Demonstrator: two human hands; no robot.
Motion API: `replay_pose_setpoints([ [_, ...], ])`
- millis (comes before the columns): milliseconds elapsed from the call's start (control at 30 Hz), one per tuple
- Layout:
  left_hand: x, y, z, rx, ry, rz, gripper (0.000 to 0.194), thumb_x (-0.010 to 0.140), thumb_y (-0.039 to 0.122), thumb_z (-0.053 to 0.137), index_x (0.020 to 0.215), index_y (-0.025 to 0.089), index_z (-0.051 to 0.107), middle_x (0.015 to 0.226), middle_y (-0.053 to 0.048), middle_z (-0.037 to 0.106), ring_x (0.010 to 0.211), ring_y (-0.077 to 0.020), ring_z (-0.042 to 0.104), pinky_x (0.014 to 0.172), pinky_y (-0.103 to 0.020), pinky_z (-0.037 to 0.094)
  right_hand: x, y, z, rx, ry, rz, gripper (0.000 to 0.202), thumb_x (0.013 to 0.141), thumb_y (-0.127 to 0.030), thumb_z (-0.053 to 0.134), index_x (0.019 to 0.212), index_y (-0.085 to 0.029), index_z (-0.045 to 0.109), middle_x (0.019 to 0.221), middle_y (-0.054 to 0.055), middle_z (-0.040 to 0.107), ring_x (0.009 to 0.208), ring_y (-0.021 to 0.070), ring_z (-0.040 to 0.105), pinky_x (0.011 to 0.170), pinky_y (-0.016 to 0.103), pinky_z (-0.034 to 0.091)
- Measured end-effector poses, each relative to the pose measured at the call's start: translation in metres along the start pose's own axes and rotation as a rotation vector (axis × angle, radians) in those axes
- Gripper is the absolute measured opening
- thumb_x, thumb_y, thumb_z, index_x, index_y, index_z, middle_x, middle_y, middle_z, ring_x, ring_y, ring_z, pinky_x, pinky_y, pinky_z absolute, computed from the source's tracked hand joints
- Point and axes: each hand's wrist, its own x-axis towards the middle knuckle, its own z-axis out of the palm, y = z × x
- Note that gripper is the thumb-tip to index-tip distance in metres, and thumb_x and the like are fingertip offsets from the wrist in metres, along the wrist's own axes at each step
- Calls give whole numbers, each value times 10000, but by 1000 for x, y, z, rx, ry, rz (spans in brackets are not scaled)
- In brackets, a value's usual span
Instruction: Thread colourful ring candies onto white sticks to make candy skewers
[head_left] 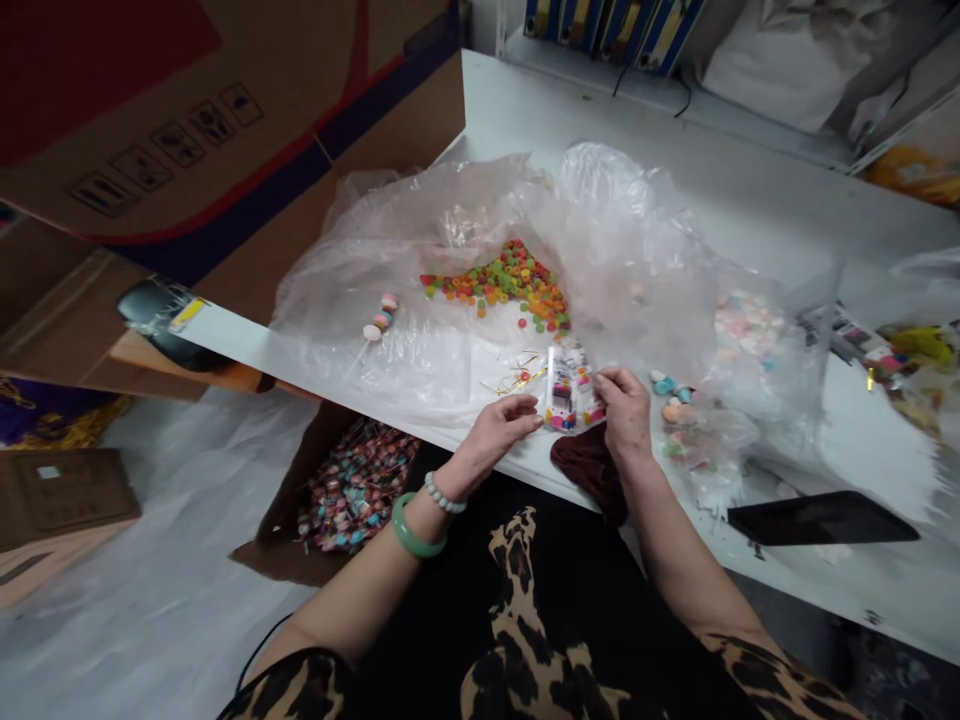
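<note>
Pinches the right edge of the printed packets [561, 390] between thumb and fingertips of the right hand [628, 415]. Holds the left hand [504, 428] half open, gripping nothing, just beside their left edge. Has the packets near the counter's [517, 110] front edge, before coloured candies [517, 280].

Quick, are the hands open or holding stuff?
Left hand: partly open, by the printed packet.
Right hand: curled at the packets' edge; can't tell if gripping.

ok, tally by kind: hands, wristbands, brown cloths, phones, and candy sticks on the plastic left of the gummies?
Hands: 2 (left hand, right hand)
Wristbands: 2 (bangle, bracelet)
Cloth: 1
Phone: 1
Candy stick: 1
Total: 7
</note>
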Motion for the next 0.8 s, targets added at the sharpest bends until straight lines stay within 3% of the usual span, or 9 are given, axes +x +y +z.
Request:
replay_pose_setpoints([
  [100, 4, 0, 2, -187, -21, -15, 421, 588, 335, 830, 929, 128, 697, 877, -59, 673, 757, -130, 605, 667, -245, 477, -15, -25, 31, 101, -299, 65, 159, 758, -346, 552, 683, -206, 540, 580, -48, 469, 573, 127, 436, 593, 254, 386],
  [167, 5, 0, -6, -290, 59, -18, 381, 589, 380, 826, 817, 108, 688, 752, -44, 652, 659, -114, 589, 621, -244, 472, -25, -38, 54, 72, -401, 21, 159, 766, -352, 558, 704, -205, 552, 624, -38, 500, 618, 130, 469, 625, 255, 402],
  [300, 3, 1, -42, -441, 318, 43, 343, 554, 370, 834, 681, 107, 653, 597, -5, 602, 524, -85, 530, 529, -222, 429, -37, -47, 98, 184, -598, 80, 278, 705, -360, 644, 927, -218, 555, 657, -63, 516, 593, 124, 499, 602, 254, 425],
  [400, -5, 5, -74, -562, 434, 154, 323, 511, 319, 855, 622, 111, 635, 574, 6, 603, 523, -68, 523, 529, -195, 419, -42, -52, 133, 211, -718, 121, 205, 688, -325, 645, 829, -208, 555, 612, -63, 520, 559, 121, 506, 588, 253, 432],
  [500, -16, 11, -105, -651, 507, 197, 323, 512, 313, 864, 657, 112, 657, 641, -9, 647, 583, -82, 568, 573, -200, 461, -44, -63, 167, 72, -751, 27, 99, 719, -302, 589, 717, -209, 557, 583, -52, 530, 561, 122, 498, 580, 242, 410],
  [633, -32, 14, -143, -660, 475, 175, 354, 569, 316, 853, 810, 109, 699, 781, -41, 691, 653, -115, 615, 591, -233, 504, -48, -83, 204, -100, -851, -158, 123, 794, -310, 521, 765, -219, 599, 640, -38, 573, 602, 123, 522, 617, 233, 406],
  [800, -40, 9, -187, -661, 552, 170, 305, 577, 285, 843, 747, 101, 668, 690, -22, 662, 577, -101, 585, 551, -228, 486, -58, -102, 238, -245, -976, -342, 203, 890, -330, 456, 828, -232, 622, 691, -22, 605, 658, 133, 563, 660, 229, 406],
])
